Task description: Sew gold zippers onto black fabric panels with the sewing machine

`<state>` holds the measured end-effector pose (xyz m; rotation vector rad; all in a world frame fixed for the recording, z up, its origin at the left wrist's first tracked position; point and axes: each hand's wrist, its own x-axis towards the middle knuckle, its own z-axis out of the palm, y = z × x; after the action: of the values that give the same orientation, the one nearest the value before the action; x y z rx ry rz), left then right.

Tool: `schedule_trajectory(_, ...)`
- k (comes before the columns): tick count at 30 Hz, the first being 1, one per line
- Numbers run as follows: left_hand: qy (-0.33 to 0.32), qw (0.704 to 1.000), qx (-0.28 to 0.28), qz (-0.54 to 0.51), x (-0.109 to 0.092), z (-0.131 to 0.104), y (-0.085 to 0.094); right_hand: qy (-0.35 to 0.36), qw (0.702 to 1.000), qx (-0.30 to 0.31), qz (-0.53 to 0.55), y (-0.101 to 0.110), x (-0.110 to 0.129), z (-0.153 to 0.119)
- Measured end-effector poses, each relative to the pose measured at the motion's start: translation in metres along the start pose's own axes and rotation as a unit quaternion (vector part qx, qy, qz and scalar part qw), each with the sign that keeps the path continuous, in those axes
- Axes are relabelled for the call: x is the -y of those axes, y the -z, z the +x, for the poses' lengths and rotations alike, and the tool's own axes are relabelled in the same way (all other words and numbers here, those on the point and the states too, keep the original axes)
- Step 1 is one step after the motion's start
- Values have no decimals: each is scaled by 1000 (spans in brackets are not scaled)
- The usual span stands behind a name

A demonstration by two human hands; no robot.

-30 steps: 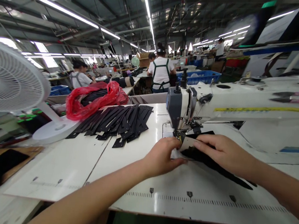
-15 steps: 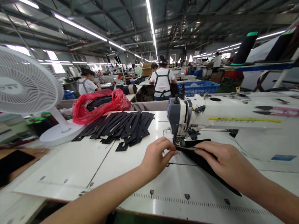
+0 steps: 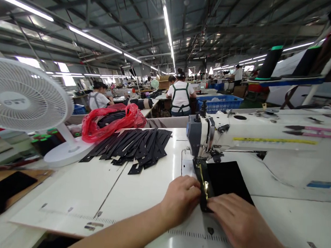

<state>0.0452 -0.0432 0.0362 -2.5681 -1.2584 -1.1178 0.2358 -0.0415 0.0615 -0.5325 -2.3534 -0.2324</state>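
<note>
Under the presser foot of the white sewing machine [image 3: 254, 135] lies a black fabric piece [image 3: 229, 176] with a gold metal zipper [image 3: 203, 175] along its left side. The zipper's gold pull [image 3: 205, 186] faces up, toward the near end. My left hand [image 3: 181, 198] is closed at the left edge of the zipper strip, fingertips bent against it. My right hand [image 3: 236, 220] grips the near end of the piece from the right; its fingers are close together and its thumb is hidden. Part of the fabric runs under that hand.
Left of the machine lies a pile of black strips [image 3: 138, 146], beside a red plastic bag [image 3: 112, 120] and a white fan [image 3: 24, 96]. Pink-handled snips [image 3: 316, 131] rest on the machine arm. Thread cones [image 3: 270, 63] stand at the right. A co-worker [image 3: 180, 93] sits ahead near a blue crate [image 3: 220, 102].
The black piece has turned so its gold zipper shows, running toward me from the presser foot. Both hands have moved nearer to me, down from beside the needle area.
</note>
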Motion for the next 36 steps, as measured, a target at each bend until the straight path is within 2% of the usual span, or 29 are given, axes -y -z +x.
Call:
schedule_trajectory(3, -34, 997, 67, -4, -3, -13, 12, 5, 1000, -4, 1, -23, 11, -25)
schedule_trajectory(5, -15, 997, 73, -29, -4, -14, 19, -10, 1000, -23, 3, -30, 19, -33)
schedule_trajectory(8, 28, 997, 71, -31, -2, -9, 20, -12, 1000, -17, 3, -19, 24, -34)
schedule_trajectory(10, 19, 993, 116, -17, 0, -7, 14, -21, 1000, 21, 3, -5, 15, -33)
schedule_trajectory(12, 7, 987, 163, -10, 1, -8, 8, -89, 995, 25, -29, 8, -5, -35)
schedule_trajectory(14, 19, 983, 182, -4, 0, -10, 5, -215, 970, 8, -113, 14, -33, -40)
schedule_trajectory(15, 26, 982, 188, -2, -1, -11, 5, -274, 951, 25, -139, 15, -47, -42)
schedule_trajectory(17, 35, 980, 197, 4, -3, -11, 7, -362, 921, 101, -105, 14, -67, -45)
schedule_trajectory(19, 38, 978, 205, 14, -4, -9, 10, -387, 910, 129, -68, 12, -76, -45)
schedule_trajectory(22, 30, 976, 213, 29, -7, -4, 14, -356, 920, 105, -123, 7, -74, -48)
schedule_trajectory(27, 36, 977, 207, 28, -6, -3, 12, -251, 915, 150, -277, 3, -63, -50)
schedule_trajectory(29, 52, 980, 191, 4, -4, -7, 9, -184, 933, 107, -289, 6, -55, -41)
schedule_trajectory(32, 81, 984, 150, -41, -4, -13, 5, -85, 980, 51, -170, 5, -39, -22)
schedule_trajectory(34, 91, 986, 128, -54, -5, -15, 2, -49, 993, 78, -73, -3, -30, -13)
schedule_trajectory(36, 92, 987, 125, -48, -7, -15, 0, -26, 992, 122, -20, -14, -27, -8)
